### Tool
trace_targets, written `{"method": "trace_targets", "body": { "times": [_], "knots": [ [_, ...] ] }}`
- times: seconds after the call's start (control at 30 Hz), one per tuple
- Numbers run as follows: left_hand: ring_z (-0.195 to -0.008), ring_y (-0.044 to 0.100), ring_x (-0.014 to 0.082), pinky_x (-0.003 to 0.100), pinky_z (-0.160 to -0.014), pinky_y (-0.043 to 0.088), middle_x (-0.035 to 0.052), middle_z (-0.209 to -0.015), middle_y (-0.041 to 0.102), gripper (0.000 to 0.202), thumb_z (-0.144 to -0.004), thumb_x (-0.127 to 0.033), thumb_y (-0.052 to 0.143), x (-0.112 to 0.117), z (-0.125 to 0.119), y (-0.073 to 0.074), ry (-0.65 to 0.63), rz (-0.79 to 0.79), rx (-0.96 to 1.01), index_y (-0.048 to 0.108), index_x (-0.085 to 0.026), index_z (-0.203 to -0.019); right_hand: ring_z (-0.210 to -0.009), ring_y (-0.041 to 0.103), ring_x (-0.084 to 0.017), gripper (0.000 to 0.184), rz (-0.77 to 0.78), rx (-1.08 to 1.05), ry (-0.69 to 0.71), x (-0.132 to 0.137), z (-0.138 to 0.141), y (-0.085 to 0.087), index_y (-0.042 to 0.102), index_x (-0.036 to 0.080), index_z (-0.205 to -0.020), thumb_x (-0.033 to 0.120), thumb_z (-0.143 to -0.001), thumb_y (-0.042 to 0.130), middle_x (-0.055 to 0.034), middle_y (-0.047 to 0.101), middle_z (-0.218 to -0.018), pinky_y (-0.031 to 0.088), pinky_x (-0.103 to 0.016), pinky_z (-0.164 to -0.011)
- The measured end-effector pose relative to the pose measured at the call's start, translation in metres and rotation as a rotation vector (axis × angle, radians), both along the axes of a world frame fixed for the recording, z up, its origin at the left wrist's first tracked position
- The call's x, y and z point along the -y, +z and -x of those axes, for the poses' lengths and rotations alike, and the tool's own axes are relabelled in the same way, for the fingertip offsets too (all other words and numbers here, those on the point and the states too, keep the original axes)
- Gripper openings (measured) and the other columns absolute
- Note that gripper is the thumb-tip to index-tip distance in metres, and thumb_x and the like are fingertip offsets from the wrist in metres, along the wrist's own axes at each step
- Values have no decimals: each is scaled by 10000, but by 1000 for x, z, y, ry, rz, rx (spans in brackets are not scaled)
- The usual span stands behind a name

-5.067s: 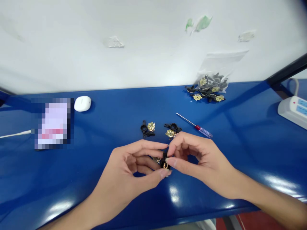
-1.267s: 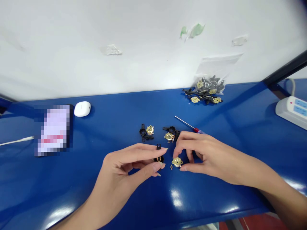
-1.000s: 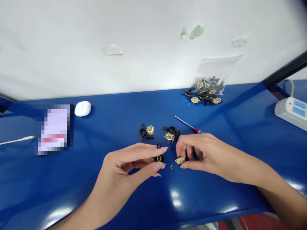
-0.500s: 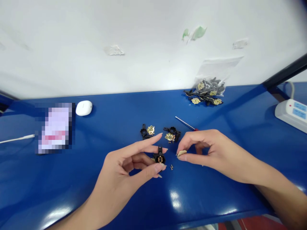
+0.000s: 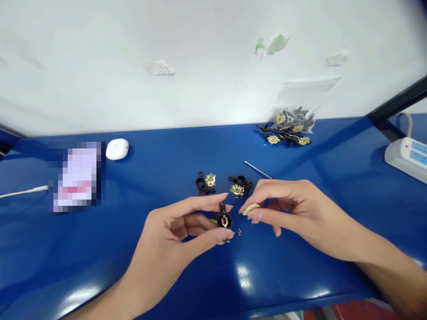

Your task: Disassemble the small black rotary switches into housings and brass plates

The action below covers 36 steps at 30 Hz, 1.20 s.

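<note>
My left hand (image 5: 180,231) pinches a small black plastic part (image 5: 223,218) with a brass centre between thumb and fingers, just above the blue table (image 5: 150,173). My right hand (image 5: 293,209) pinches a thin brass disc (image 5: 251,209) a little to the right of that part, not touching it. Two tiny screws (image 5: 239,231) lie on the table below the two pieces. Behind the hands lie two more black-and-brass sets (image 5: 205,182) (image 5: 240,185).
A red-handled screwdriver (image 5: 257,170) lies partly behind my right hand. A clear bag of similar parts (image 5: 290,129) leans at the back wall. A white oval case (image 5: 117,148), a blurred phone (image 5: 76,176) with a white cable, and a power strip (image 5: 407,158) sit at the sides.
My right hand picked the brass disc up off the table and lifted it toward the black part in my left hand, which tilted slightly. Five seconds ago both hands held the part together.
</note>
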<state>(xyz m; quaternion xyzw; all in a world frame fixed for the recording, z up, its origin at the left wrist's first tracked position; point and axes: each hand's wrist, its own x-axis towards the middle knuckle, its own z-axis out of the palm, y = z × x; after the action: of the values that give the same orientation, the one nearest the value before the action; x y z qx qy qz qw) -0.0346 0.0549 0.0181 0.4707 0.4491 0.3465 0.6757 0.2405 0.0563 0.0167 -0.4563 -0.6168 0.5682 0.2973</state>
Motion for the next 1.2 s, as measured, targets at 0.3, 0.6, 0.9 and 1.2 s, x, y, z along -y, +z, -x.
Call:
{"method": "trace_targets", "body": {
  "times": [0.3,0.6,0.9,1.2],
  "knots": [
    [-805,897,153,140,-792,690,1,-880,936,353,-877,-170,1006,-3,0,-1,-15,-31,-43,945,-300,-1200,-734,671,-106,233,73,-50,-123,2,4,3,811,261,-1021,465,-999,922,14,767,-897,580,-193,-613],
    [-817,897,167,170,-800,697,5,-912,941,312,-877,-164,991,1,0,-4,-10,-77,-68,947,-289,-1160,-789,684,-69,136,63,-108,-23,10,15,0,856,382,-1223,392,-1091,830,42,773,-1042,585,-162,-661],
    [-797,894,146,145,-790,701,-8,-925,945,329,-868,-121,997,3,-3,-8,-37,-97,-50,938,-276,-1152,-805,709,-96,45,5,-196,-122,17,29,-11,891,324,-1060,319,-1019,906,16,791,-1022,598,-155,-594],
    [-803,911,151,129,-773,697,-14,-913,946,318,-844,-78,1008,5,-5,-7,-28,-63,0,939,-267,-1090,-751,715,-107,53,90,-287,-228,27,40,-12,901,306,-974,261,-978,930,10,777,-957,613,-148,-533]
  ]
}}
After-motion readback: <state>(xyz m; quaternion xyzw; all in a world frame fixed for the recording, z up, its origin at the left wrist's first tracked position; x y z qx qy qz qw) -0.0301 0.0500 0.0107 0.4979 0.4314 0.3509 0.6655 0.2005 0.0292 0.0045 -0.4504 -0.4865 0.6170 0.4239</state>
